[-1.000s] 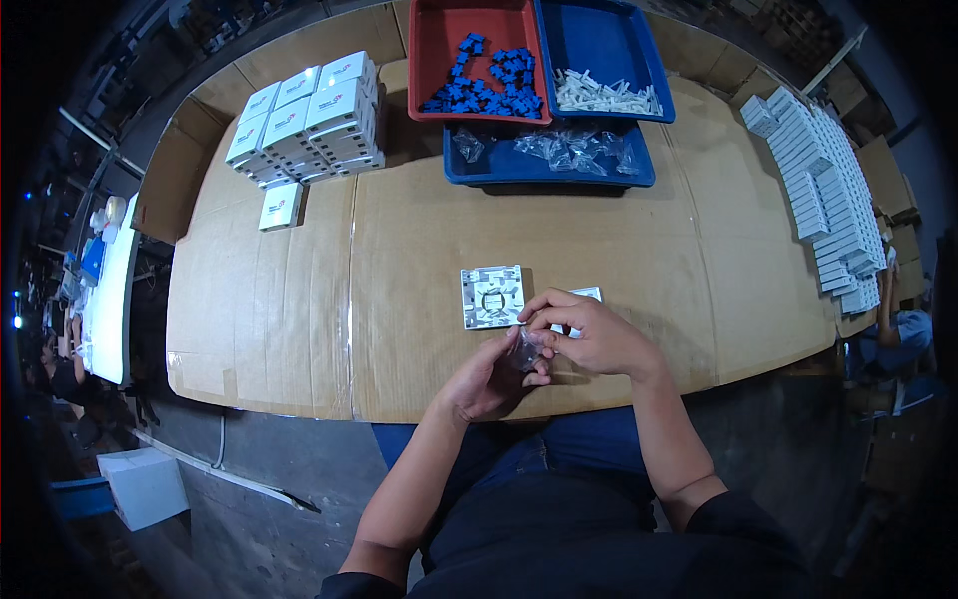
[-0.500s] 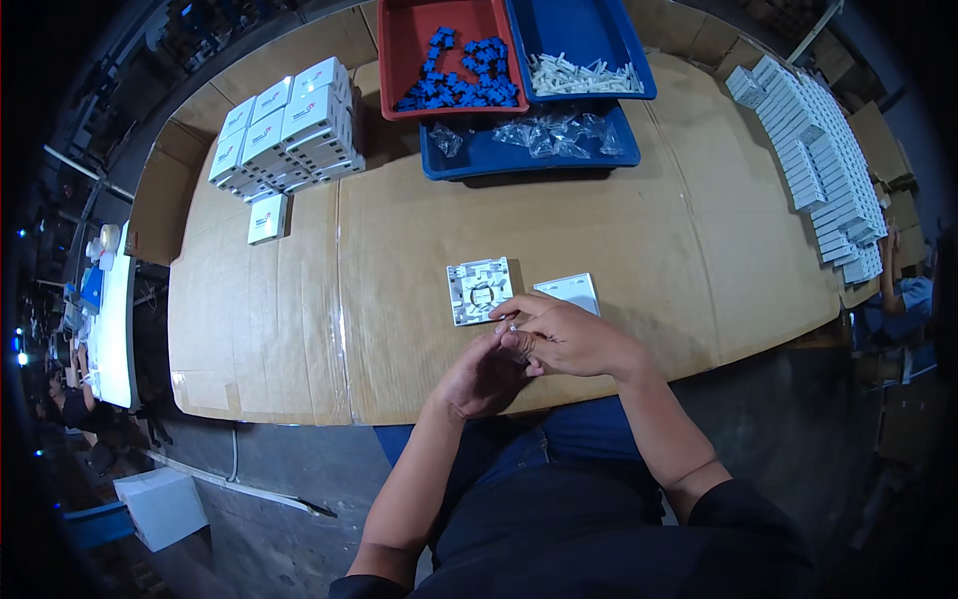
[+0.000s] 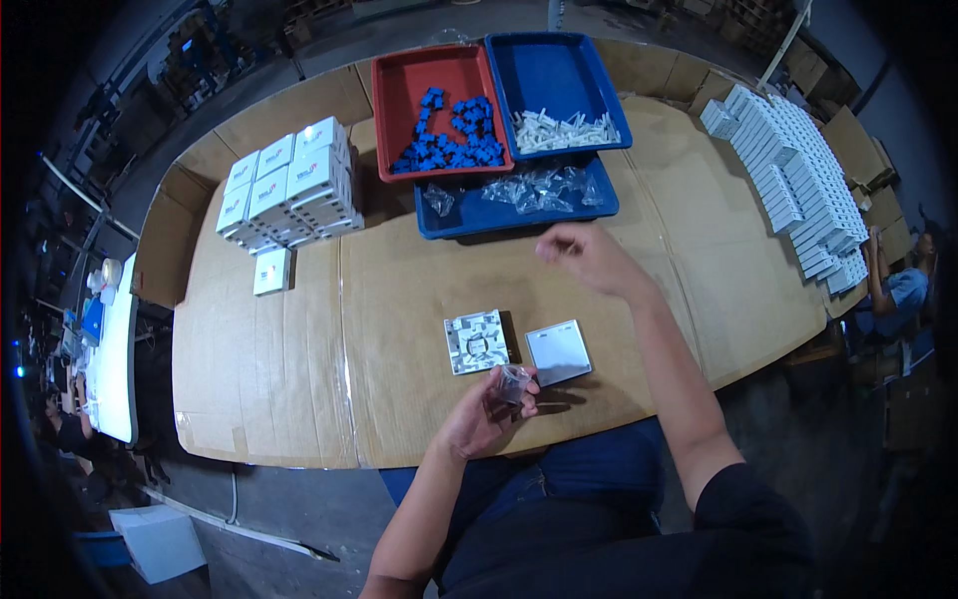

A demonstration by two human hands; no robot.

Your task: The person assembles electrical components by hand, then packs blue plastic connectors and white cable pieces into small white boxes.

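Note:
My left hand is closed around a small clear plastic bag, held upright near the table's front edge. Just beyond it lies an open white square box half, its inside moulded with compartments and a ring in the middle. To its right sits a flat white square cover. My right hand is raised in front of the lower blue tray, fingers curled together; whether anything is between them is hidden. Several clear plastic bags lie in that tray.
A red tray with blue plastic pieces and a blue tray with white sticks stand at the back. Stacked white boxes are at left, with a single box before them. Rows of white boxes line the right.
My right hand has left my left hand and moved out toward the trays. The clear bag now shows in my left hand. The whole view has shifted, with the table lower in it.

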